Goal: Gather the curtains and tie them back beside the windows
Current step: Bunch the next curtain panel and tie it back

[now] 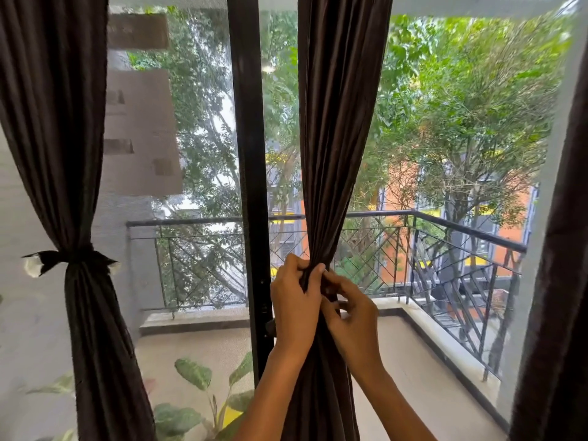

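By the wall on the left, the left curtain (60, 154) is already drawn in at the waist by a dark tie (71, 258) with pale ends, and the cloth below falls in a narrow column. It hangs soft and limp, so the fabric looks light and happy to crush into folds.

Next comes the black frame (251, 186) of the door, and just beside it the middle curtain (334, 138), bunched to a neck at about rail height. The left hand (294, 300) is curled round that neck from the frame side, fingers wrapped over the gathered cloth. The right hand (353, 316) meets it from the other side, thumb and fingertips pinching something dark against the bundle; whether that is a tie or just a fold I cannot tell.

The cloth has a slight sheen, so I would expect it to slide under a loose grip. Best held right at the narrow neck, one hand clamping while the other works.

Beyond the glass is the railing (445, 227), and at the far right a third curtain (560, 281) hangs loose.
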A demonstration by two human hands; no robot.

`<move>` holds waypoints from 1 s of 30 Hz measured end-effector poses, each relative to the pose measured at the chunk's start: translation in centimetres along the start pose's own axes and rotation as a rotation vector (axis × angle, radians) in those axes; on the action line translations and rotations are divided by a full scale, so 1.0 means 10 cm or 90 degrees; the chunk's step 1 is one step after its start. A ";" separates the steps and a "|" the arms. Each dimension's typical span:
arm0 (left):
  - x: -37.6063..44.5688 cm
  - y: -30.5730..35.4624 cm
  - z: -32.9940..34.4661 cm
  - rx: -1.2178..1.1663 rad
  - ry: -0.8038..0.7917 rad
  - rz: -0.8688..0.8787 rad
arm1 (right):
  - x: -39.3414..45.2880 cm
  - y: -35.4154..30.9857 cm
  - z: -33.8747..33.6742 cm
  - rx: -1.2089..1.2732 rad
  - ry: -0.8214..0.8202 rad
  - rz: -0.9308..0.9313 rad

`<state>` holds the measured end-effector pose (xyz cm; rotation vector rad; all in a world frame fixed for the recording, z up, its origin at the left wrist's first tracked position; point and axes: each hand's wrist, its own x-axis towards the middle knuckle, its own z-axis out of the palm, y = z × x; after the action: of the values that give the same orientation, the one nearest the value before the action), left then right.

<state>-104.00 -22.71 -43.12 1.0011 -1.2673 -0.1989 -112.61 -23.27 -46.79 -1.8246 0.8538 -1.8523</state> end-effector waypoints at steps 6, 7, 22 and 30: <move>-0.03 0.02 0.01 -0.038 -0.011 -0.016 | -0.12 0.08 0.10 -0.213 0.034 -0.105; -0.02 0.02 0.00 -0.037 -0.015 -0.021 | -0.13 0.08 0.12 -0.230 0.028 -0.118; 0.04 0.00 -0.06 -0.034 -0.044 -0.024 | -0.15 -0.04 0.03 -0.077 0.031 -0.036; -0.03 0.10 -0.06 0.016 -0.009 0.003 | 0.12 -0.03 -0.13 0.099 -0.012 0.074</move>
<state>-103.95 -21.61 -42.63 1.0200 -1.2883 -0.1870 -113.92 -23.67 -45.65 -1.6600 0.7682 -1.7740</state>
